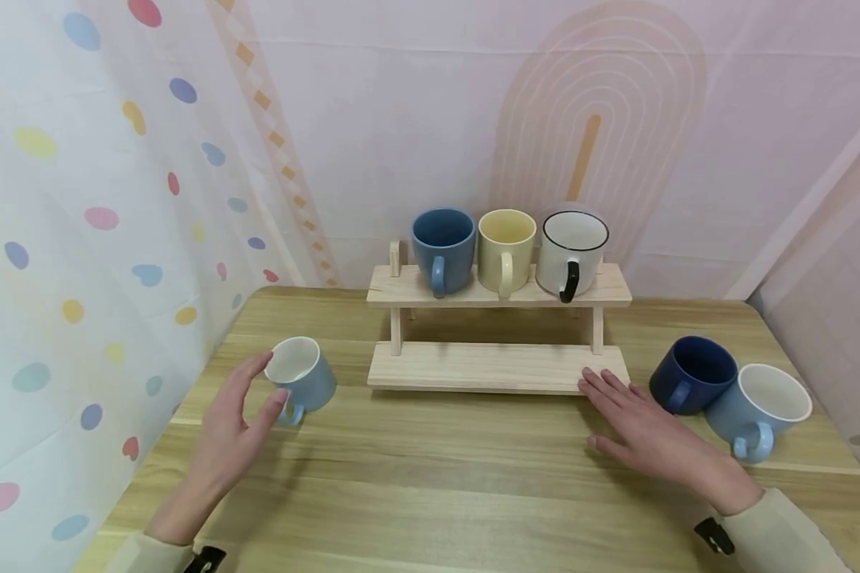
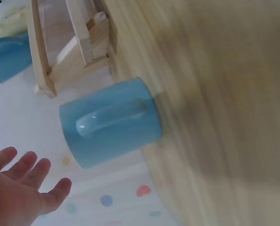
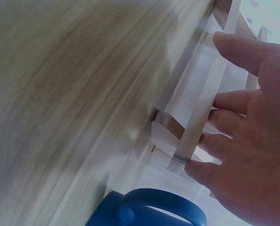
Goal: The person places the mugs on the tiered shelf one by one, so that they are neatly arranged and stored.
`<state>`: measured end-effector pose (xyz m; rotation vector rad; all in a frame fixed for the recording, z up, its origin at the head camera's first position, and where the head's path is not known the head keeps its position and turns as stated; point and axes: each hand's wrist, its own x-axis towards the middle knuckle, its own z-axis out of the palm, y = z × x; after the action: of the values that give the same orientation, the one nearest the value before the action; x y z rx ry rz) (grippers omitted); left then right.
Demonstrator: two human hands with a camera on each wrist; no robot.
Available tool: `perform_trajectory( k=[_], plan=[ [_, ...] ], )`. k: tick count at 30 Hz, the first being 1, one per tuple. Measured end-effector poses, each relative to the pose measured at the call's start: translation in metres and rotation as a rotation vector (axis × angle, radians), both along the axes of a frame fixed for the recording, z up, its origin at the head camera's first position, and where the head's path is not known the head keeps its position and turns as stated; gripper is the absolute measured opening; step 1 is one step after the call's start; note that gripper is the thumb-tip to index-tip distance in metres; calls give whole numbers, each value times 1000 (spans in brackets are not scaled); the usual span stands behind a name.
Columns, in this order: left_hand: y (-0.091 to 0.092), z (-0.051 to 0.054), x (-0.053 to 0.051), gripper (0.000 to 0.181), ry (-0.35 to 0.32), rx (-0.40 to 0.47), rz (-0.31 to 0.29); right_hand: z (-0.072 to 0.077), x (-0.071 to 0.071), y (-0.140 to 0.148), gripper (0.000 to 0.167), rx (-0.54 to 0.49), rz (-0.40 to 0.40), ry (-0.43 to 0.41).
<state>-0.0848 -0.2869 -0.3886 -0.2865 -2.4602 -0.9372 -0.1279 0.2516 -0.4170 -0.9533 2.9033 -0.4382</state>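
Your left hand (image 1: 235,422) is spread wide beside the glossy, white-lined blue mug (image 1: 317,390) at the table's (image 1: 430,485) left; your right hand (image 1: 645,430), fingers straight, touches the pale-grained wooden rack (image 1: 473,368), holding three mugs (image 1: 491,263) above.

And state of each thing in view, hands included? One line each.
Left hand: open, not gripping, by left light-blue mug
Right hand: open, fingers at lower shelf
Left light-blue mug: upright on table
Wooden rack: standing on table
Blue mug: upright on top shelf
Yellow mug: upright on top shelf
White black-rimmed mug: upright on top shelf
Dark-blue mug: upright on table
Right light-blue mug: upright on table
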Motion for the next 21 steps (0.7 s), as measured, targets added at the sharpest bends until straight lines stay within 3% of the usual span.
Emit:
perform_trajectory(
  k=[5,12,17,21],
  plan=[
    [-11,-5,5,50,-99,62,6,0,0,1,72,4,-4,-4],
    [-19,-10,12,46,-273,226,1,0,1,0,71,4,-2,3],
    [-23,-16,14,48,-308,346,2,0,1,0,71,1,0,8],
    [-25,-21,16,49,-355,505,-41,0,0,0,71,-2,0,8]
  ],
)
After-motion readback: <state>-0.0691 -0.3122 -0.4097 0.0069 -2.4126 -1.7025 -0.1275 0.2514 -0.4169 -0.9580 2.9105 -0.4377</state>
